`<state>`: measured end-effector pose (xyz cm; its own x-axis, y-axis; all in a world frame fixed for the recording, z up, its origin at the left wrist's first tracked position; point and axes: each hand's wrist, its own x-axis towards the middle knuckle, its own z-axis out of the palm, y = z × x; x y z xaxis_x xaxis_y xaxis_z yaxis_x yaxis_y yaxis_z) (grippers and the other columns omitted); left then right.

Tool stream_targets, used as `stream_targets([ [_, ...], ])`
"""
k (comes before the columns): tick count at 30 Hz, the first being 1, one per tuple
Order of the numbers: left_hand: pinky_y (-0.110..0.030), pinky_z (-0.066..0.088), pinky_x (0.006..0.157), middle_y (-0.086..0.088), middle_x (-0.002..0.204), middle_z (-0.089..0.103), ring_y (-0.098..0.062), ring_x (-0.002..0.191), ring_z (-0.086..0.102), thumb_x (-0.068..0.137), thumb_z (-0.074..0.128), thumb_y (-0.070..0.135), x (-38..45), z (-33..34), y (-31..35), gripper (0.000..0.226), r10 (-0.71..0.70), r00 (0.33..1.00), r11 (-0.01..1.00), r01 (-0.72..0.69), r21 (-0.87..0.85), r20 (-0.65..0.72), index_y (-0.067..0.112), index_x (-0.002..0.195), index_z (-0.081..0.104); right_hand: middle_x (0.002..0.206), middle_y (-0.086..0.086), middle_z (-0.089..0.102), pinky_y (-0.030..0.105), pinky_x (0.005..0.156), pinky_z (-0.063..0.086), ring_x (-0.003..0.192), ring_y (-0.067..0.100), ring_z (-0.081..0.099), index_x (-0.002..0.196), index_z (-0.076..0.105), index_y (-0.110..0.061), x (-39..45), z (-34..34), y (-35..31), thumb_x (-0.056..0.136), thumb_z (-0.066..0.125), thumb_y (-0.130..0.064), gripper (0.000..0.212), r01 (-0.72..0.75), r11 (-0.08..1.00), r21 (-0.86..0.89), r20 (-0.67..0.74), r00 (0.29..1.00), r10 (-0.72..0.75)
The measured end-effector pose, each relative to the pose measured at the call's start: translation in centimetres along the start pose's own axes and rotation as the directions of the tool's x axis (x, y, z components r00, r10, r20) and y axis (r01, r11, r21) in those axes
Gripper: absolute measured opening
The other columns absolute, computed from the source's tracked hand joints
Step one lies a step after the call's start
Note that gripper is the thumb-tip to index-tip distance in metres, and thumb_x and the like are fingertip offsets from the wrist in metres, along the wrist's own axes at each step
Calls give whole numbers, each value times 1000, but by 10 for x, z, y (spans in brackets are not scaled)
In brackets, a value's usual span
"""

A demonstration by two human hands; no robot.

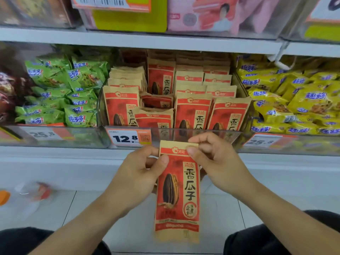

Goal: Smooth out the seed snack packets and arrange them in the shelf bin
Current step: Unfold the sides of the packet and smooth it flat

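I hold one red-and-brown seed packet (177, 192) upright in front of the shelf, below the bin. My left hand (141, 172) pinches its upper left edge, thumb on the front. At the top right corner my right hand (211, 155) grips it between thumb and fingers. The clear shelf bin (195, 137) behind holds several rows of the same seed packets (193, 113), most standing upright. In the bin's middle gap two packets (156, 102) lie slumped and tilted.
Green snack bags (60, 92) fill the bin to the left and yellow snack bags (294, 100) the bin to the right. A price tag reading 12.8 (127, 138) is fixed to the bin front. An upper shelf (147, 41) overhangs. My knees sit at the bottom corners.
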<state>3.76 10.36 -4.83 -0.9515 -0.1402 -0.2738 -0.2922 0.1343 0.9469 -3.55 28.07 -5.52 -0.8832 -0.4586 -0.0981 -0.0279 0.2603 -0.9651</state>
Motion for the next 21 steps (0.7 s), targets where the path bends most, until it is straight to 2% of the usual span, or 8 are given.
stream_targets([
  [4, -23, 54, 50, -9, 80, 76, -22, 68, 73, 99, 53, 22, 3, 5, -2, 16, -26, 999, 1000, 26, 3, -22, 11, 103, 63, 82, -2, 77, 25, 57, 58, 75, 13, 74, 110, 58, -11, 0, -9, -5, 97, 58, -24, 18, -124, 992, 13, 52, 991, 123],
  [7, -25, 56, 53, -8, 80, 76, -20, 69, 74, 99, 52, 24, 5, 8, -3, 16, -34, 998, 999, 33, -21, -51, 12, 103, 63, 92, 5, 78, 32, 69, 62, 83, 20, 75, 112, 62, -8, -3, -19, -7, 96, 59, -26, 24, -221, 975, -13, 199, 955, 219],
  [9, -25, 57, 54, -7, 81, 76, -19, 70, 74, 99, 52, 25, 5, 10, -3, 17, -27, 998, 999, 24, -44, -57, 14, 105, 63, 94, 8, 77, 35, 73, 62, 84, 23, 76, 111, 64, -7, -6, -22, -7, 96, 60, -26, 25, -232, 972, -39, 258, 937, 234],
  [12, -22, 58, 58, -4, 85, 77, -17, 75, 74, 96, 52, 34, 3, 11, -2, 26, -55, 998, 996, 56, -69, 11, 16, 111, 62, 91, 8, 77, 35, 68, 62, 80, 24, 76, 105, 66, -6, -7, -23, -7, 96, 60, -22, 19, -210, 977, -36, 214, 953, 213],
  [14, -24, 59, 63, -3, 91, 77, -19, 80, 75, 89, 54, 42, 0, 9, 0, 36, -116, 984, 990, 125, -63, 135, 16, 114, 59, 88, 8, 77, 34, 65, 62, 77, 24, 76, 104, 66, -5, -6, -25, -6, 97, 60, -20, 18, -203, 978, -36, 175, 963, 207],
  [16, -27, 59, 65, -5, 94, 77, -23, 83, 75, 85, 57, 41, -4, 6, 1, 39, -174, 954, 981, 189, -37, 245, 15, 115, 58, 86, 7, 78, 34, 64, 62, 76, 24, 76, 106, 66, -3, -6, -27, -6, 97, 59, -21, 21, -213, 977, -22, 137, 967, 214],
  [19, -29, 60, 65, -8, 95, 77, -26, 85, 75, 93, 57, 31, -7, 6, -1, 29, -206, 942, 974, 224, -39, 266, 12, 114, 59, 87, 6, 78, 37, 66, 63, 78, 24, 76, 109, 67, -5, -5, -27, -6, 98, 57, -24, 24, -271, 962, -15, 139, 953, 271],
  [21, -29, 59, 63, -9, 95, 77, -27, 84, 74, 95, 57, 28, -8, 7, -3, 26, -214, 946, 971, 233, -52, 242, 11, 114, 59, 92, 7, 77, 39, 69, 63, 80, 27, 76, 115, 65, -11, -6, -28, -7, 96, 59, -31, 28, -321, 947, -33, 199, 926, 321],
])
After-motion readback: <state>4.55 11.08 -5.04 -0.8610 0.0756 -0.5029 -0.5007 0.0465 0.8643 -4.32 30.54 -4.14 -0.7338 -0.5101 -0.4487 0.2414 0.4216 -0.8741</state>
